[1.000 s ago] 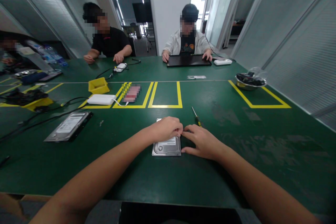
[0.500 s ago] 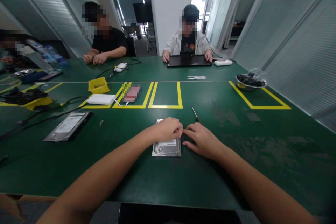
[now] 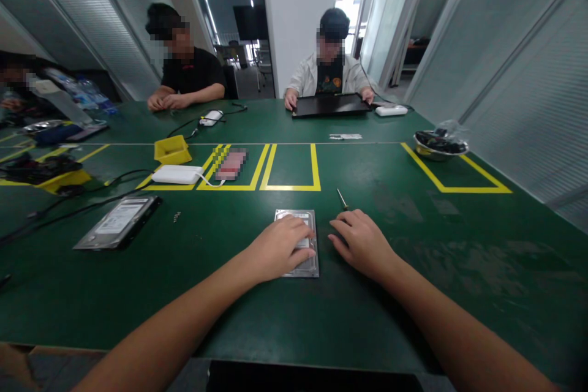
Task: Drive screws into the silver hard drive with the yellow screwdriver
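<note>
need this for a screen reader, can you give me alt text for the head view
A person's left hand rests flat on a silver hard drive lying on a green table, with the right hand on the table beside it. A small screwdriver lies just beyond, and two other people sit across.

second drive [image 3: 118,223] | yellow bin [image 3: 172,149] | metal bowl [image 3: 440,145] | power bank [image 3: 177,174]
</note>
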